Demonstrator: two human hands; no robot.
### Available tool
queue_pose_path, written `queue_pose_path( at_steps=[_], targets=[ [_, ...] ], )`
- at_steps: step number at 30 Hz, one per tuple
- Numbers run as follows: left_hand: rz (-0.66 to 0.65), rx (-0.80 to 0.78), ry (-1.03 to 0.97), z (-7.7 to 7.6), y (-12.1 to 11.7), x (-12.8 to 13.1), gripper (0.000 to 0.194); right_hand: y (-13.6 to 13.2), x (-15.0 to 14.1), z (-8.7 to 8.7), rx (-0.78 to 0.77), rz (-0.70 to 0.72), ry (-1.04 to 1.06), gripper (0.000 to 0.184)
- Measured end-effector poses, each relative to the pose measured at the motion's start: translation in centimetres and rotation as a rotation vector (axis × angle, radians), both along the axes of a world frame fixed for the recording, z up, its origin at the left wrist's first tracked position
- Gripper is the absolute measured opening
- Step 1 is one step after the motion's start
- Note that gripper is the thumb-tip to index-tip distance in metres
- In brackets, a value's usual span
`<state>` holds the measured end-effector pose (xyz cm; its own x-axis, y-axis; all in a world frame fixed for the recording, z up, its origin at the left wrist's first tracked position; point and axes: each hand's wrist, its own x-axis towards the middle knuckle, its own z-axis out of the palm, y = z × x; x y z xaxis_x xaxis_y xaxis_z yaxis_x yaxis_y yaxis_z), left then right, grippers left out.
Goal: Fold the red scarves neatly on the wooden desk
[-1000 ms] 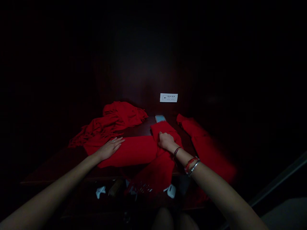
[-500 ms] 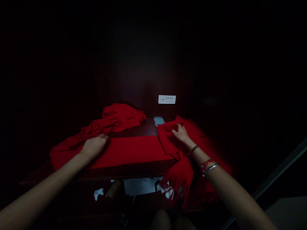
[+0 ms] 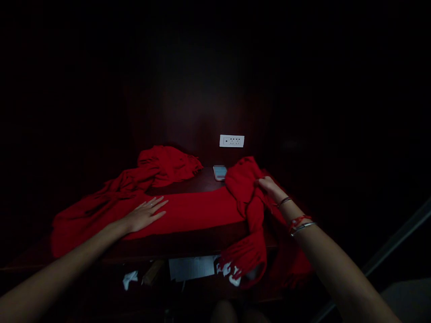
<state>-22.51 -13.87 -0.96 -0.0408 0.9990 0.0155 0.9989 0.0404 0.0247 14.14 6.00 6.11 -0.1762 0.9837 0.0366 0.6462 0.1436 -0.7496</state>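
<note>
A long red fringed scarf (image 3: 198,211) lies stretched across a dark wooden table (image 3: 188,242). My left hand (image 3: 144,215) rests flat on its left part, fingers spread. My right hand (image 3: 269,186) grips the bunched right end of the scarf, which is lifted above the table's right edge. The fringed tail (image 3: 245,260) hangs over the front edge below it.
A second crumpled red scarf (image 3: 161,166) lies at the back left. A small pale blue object (image 3: 219,172) sits at the back by the dark wall, under a white socket plate (image 3: 231,141). Papers and small items (image 3: 190,268) show on a shelf under the table.
My right hand has pulled the scarf's end out to the right and lifted it. My left hand went left, then came back flat on the scarf, which now lies longer and straighter.
</note>
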Motion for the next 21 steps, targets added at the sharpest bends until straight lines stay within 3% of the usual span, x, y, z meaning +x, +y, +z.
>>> queue_pose_path(
  at_steps=[2, 3, 6, 9, 11, 13, 16, 19, 21],
  targets=[
    [0.037, -0.022, 0.018, 0.8, -1.1, -2.1, 0.051, 0.2, 1.1, -0.3, -0.04, 0.0, -0.115, 0.009],
    [0.126, -0.022, 0.052, 1.2, -1.2, -2.3, 0.049, 0.1, 1.3, -0.4, -0.044, 0.0, -0.163, 0.009],
    [0.405, 0.032, 0.177, 2.8, 0.2, 0.5, 0.039, -0.5, 0.1, -0.8, 0.039, -0.016, -0.252, 0.023],
    [0.195, 0.104, 0.165, 3.4, 3.3, 6.9, 0.041, -1.9, -2.6, -1.2, 0.19, 0.058, -0.34, 0.056],
    [0.065, 0.21, 0.116, 2.8, 5.2, 10.5, 0.049, -3.1, -4.4, -1.9, 0.231, 0.148, -0.472, 0.072],
    [0.005, 0.171, 0.033, 1.6, 6.3, 12.3, 0.055, -4.2, -5.6, -2.7, 0.243, 0.155, -0.606, 0.06],
    [0.015, 0.043, -0.05, 0.0, 6.2, 11.3, 0.06, -4.6, -6.0, -3.5, 0.321, 0.158, -0.636, 0.027],
    [0.012, 0.024, -0.048, -0.7, 4.7, 7.9, 0.06, -4.0, -5.6, -3.3, 0.323, 0.199, -0.521, 0.022],
    [0.033, 0.026, -0.022, -0.9, 3.3, 5.1, 0.059, -3.3, -5.1, -3.0, 0.267, 0.153, -0.366, 0.022]
  ],
)
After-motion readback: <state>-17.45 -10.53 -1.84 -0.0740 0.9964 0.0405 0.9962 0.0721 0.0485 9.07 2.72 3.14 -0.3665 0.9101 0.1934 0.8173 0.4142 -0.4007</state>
